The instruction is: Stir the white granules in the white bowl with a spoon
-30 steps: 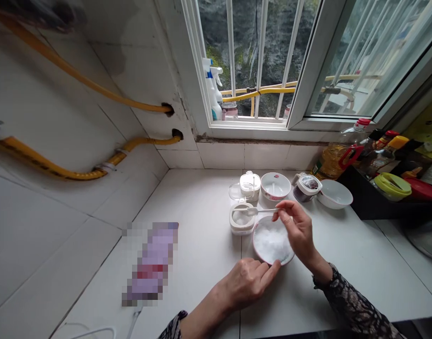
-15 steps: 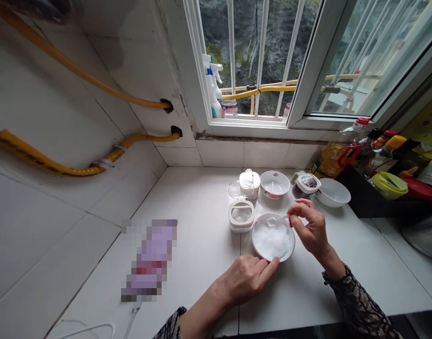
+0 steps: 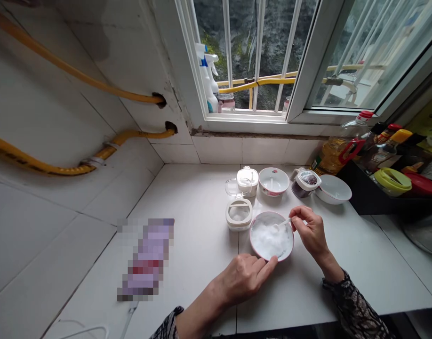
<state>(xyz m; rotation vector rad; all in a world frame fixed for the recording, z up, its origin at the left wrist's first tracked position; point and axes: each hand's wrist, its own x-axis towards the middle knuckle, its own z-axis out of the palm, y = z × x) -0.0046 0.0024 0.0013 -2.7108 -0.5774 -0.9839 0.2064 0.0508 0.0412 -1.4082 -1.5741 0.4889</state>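
Between my thumb and fingers, my right hand [image 3: 310, 230] pinches a small white spoon [image 3: 284, 222], its scoop down at the white granular powder [image 3: 268, 240]. That powder fills much of a pink-rimmed bowl [image 3: 254, 253] on the counter. My left hand [image 3: 246, 277] holds the bowl's near edge, index finger on the rim and the other fingers curled; its thumb is mostly hidden. Just left of the bowl stands a seasoning jar [image 3: 239, 217] with its clear lid flipped up and white contents inside. Behind it is a closed white-topped jar [image 3: 247, 178].
A flowered bowl [image 3: 273, 189], a jar with dark contents [image 3: 305, 183] and a plain white bowl [image 3: 334, 195] stand behind. An oil bottle [image 3: 338, 148] and a black condiment box [image 3: 369, 200] are at right. A pixelated purple object [image 3: 148, 256] lies left on the counter [image 3: 195, 207].
The spoon has turned and dipped lower toward the middle of the powder, and my right hand has moved slightly down. My left hand stays at the bowl's rim. The view has shifted a little.
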